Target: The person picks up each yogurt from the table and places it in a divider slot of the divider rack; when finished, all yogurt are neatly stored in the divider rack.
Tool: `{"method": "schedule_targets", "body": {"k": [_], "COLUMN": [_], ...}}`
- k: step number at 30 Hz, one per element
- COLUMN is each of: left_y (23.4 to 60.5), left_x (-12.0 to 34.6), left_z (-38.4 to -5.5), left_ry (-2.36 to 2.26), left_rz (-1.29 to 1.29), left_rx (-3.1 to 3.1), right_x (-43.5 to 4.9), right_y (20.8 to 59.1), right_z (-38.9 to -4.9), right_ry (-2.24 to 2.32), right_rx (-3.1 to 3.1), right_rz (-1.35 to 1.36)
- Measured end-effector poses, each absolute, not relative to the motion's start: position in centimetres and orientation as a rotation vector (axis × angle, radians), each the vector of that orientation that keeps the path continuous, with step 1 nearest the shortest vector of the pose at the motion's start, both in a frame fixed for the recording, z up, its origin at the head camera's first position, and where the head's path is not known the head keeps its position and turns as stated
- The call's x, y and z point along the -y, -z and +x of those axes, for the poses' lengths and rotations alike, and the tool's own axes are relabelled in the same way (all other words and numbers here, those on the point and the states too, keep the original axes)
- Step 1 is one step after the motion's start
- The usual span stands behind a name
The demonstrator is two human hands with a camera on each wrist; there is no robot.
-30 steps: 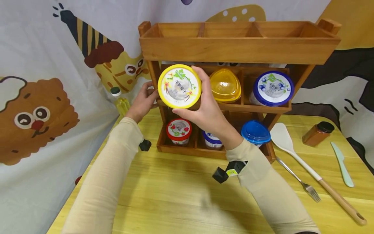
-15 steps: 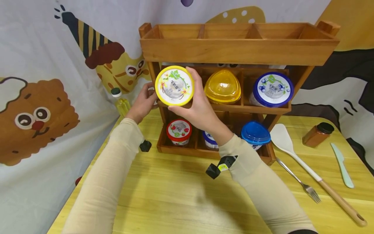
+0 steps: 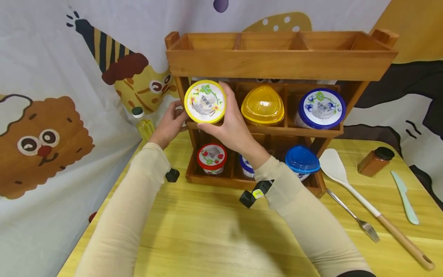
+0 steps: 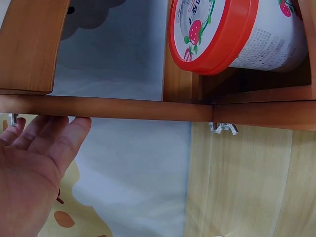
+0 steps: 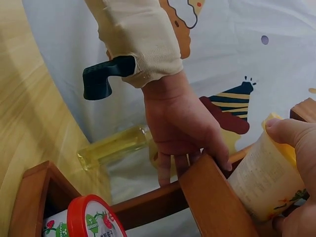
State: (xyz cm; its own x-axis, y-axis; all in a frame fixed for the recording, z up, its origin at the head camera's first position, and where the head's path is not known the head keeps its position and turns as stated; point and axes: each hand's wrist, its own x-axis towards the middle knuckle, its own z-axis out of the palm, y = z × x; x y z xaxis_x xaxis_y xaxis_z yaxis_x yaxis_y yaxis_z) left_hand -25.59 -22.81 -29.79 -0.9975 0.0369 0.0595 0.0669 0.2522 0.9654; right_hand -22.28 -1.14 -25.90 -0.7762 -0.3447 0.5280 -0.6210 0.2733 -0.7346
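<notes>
My right hand [image 3: 233, 123] grips a paper tub with a yellow lid [image 3: 205, 102], thumb and fingers on its side. The tub is at the left compartment of the middle tier of a wooden rack [image 3: 277, 63], its lid tilted toward me. In the right wrist view, its pale printed side [image 5: 266, 173] shows beside the wooden divider. My left hand [image 3: 170, 122] holds the rack's left side; in the left wrist view, the fingers [image 4: 64, 140] reach under a wooden rail [image 4: 123, 108]. A yellow plastic container [image 3: 263, 104] sits just right of the held tub.
A blueberry tub [image 3: 322, 107] stands at middle right. Below are a red-lidded tub [image 3: 212, 157], a partly hidden blue-lidded tub [image 3: 246, 165] and a blue-topped container [image 3: 302, 159]. An oil bottle [image 3: 145, 125] stands left; a spatula [image 3: 333, 165], fork [image 3: 356, 219], jar [image 3: 375, 161] and knife [image 3: 405, 196] lie right.
The right hand and the yellow-lidded tub have shifted left and back, farther into the rack's left compartment. The left hand stays on the rack's side.
</notes>
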Motion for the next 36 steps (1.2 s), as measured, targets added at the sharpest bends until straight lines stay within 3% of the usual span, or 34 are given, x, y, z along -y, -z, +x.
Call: {"method": "schedule_targets", "body": {"k": [36], "left_y": [29.9], "left_x": [22.9], "left_z": [-25.6], "left_ry": [1.884], "left_rz": [-0.093], "left_rx": [2.495], "right_x": [2.5], "right_y": [26.6], "right_z": [-23.5], "right_ry": [-1.330], "right_rx": [2.492], "right_rz": [0.654]}}
